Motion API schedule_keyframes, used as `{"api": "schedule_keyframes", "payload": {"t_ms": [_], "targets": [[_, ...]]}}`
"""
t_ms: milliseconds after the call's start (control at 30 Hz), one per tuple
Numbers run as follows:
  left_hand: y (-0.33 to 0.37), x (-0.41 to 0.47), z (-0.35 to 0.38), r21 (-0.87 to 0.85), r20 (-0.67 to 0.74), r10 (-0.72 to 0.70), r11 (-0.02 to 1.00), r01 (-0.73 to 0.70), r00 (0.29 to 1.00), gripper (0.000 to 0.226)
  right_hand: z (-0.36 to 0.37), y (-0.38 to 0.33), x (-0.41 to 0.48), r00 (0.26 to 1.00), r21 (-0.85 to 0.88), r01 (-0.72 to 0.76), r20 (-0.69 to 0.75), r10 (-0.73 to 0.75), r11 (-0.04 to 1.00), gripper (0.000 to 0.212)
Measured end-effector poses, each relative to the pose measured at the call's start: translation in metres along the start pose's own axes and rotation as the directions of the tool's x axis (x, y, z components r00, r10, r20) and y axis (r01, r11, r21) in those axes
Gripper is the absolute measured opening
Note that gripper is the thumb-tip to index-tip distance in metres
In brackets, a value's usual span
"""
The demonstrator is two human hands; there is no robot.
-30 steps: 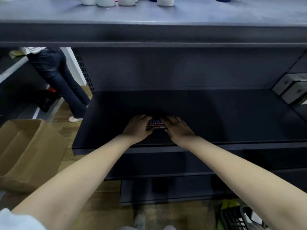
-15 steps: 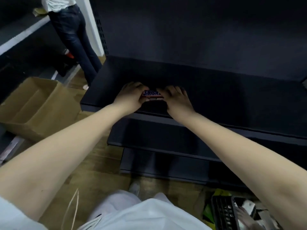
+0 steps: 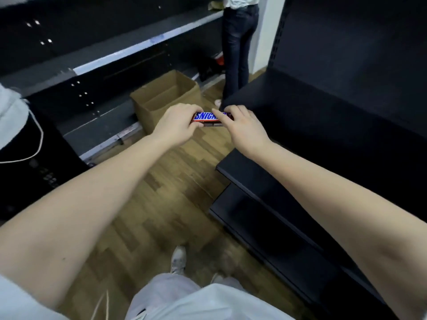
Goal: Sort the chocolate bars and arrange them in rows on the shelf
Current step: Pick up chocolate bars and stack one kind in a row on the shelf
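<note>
A stack of Snickers bars [image 3: 208,118] in brown wrappers with blue lettering is gripped from both ends. My left hand [image 3: 176,125] clasps the left end and my right hand [image 3: 242,128] the right end. The stack hangs in the air over the wooden floor, just left of the front corner of the dark shelf [image 3: 323,116]. How many bars lie under the top one is hidden by my fingers. The shelf surface shows no bars on it.
An open cardboard box [image 3: 166,100] stands on the floor beyond my hands. A person in dark jeans [image 3: 239,49] stands at the shelf's far left corner. Lower dark shelves [image 3: 265,204] jut out at the right. Another dark shelving unit [image 3: 104,65] runs along the left.
The Snickers bars have come off the shelf and now hang in the air left of its corner, still between both hands. My view has turned left and downward.
</note>
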State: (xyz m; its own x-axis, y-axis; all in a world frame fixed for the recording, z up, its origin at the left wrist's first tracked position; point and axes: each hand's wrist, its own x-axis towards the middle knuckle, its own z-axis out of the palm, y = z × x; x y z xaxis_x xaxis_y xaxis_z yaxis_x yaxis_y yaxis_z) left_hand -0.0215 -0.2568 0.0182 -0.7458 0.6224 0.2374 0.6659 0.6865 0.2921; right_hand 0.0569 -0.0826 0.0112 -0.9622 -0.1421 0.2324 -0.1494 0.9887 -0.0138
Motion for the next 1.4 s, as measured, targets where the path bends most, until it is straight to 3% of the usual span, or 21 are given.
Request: {"api": "schedule_keyframes", "payload": {"t_ms": [267,567,700,800,967,1233,1400], "targets": [[-0.091,-0.146,-0.060,0.058,-0.115,-0.392,0.915,0.400,0.913,0.033,0.019,-0.152,0.041,0.929,0.111,0.367,0.002,-0.370,0.924,0.063],[-0.136,-0.362,-0.123,0.054,-0.233,-0.711,0.672,0.738,0.664,0.036,0.027,-0.362,0.022,0.718,0.177,0.683,0.015,-0.696,0.709,0.065],[-0.134,-0.459,-0.147,0.054,-0.265,-0.795,0.553,0.831,0.546,0.034,0.032,-0.452,-0.014,0.597,0.228,0.780,0.002,-0.802,0.582,0.073],[-0.129,-0.534,-0.159,0.033,-0.300,-0.848,0.448,0.893,0.437,0.035,0.033,-0.518,-0.044,0.481,0.260,0.855,-0.076,-0.874,0.448,0.068],[-0.120,-0.648,-0.175,-0.046,-0.355,-0.900,0.286,0.957,0.252,0.033,0.025,-0.621,-0.095,0.346,0.304,0.905,-0.115,-0.931,0.299,0.064],[-0.109,-0.781,-0.191,-0.151,-0.406,-0.913,0.103,0.983,0.033,0.033,0.024,-0.746,-0.165,0.183,0.343,0.929,-0.099,-0.978,0.139,0.069],[-0.105,-0.838,-0.189,-0.223,-0.406,-0.904,-0.042,0.974,-0.132,0.035,0.037,-0.807,-0.194,0.025,0.361,0.933,-0.084,-0.996,-0.007,0.069]]}}
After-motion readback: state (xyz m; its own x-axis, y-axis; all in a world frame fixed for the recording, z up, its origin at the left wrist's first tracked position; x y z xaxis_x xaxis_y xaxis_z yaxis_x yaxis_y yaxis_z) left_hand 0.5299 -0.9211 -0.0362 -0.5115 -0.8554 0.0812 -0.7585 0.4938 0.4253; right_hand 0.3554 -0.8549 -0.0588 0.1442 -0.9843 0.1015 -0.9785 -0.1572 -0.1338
